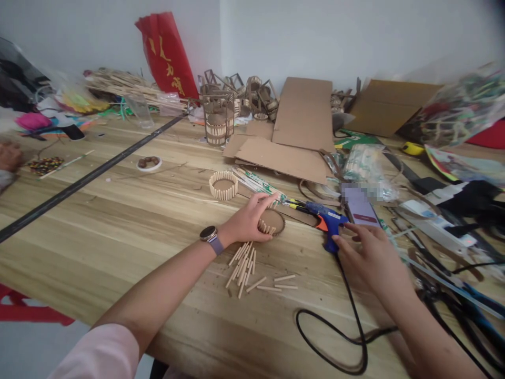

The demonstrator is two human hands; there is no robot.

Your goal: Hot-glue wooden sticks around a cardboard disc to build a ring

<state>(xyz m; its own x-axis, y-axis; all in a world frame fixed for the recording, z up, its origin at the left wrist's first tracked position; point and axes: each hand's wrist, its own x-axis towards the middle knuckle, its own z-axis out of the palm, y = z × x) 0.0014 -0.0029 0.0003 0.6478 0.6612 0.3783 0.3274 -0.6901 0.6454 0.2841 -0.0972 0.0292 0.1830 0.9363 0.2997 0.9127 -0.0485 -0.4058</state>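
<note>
Blue glue gun (328, 217) between left hand (245, 218), clasping round base (275, 218), and right hand (370, 252) — at handle (330, 243), grip unclear.

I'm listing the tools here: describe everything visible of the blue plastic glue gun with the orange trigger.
The blue glue gun looks plastic, with a pale strip on its body and an orange trigger. Its front points left, towards the left hand; its handle slants towards the wearer. Fingertips of the right hand appear to touch its rear and handle. A thin black cord runs from the handle and loops on the light wooden table. Whether the gun rests on the table is unclear.
</note>
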